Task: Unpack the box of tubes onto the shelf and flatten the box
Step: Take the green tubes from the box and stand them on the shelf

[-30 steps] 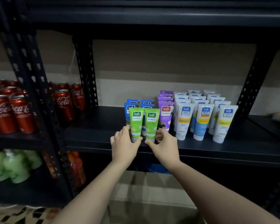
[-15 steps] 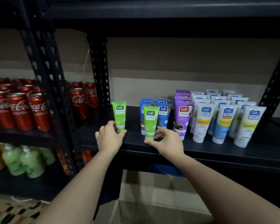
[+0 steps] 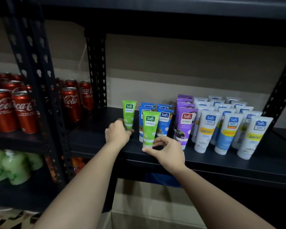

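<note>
Green tubes (image 3: 150,129) stood upright on the shelf (image 3: 221,164).
Each of the hands gripped one base: left hand (image 3: 118,133) farther back, right hand (image 3: 168,150) nearer the edge.

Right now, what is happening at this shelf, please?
A person is stocking tubes on the black metal shelf. The left hand holds the base of one green plastic tube, standing upright at the left end of the rows. The right hand pinches the foot of a second green tube, upright in front of the blue tubes. Purple tubes and white tubes already stand to the right. A brown cardboard box sits below.
</note>
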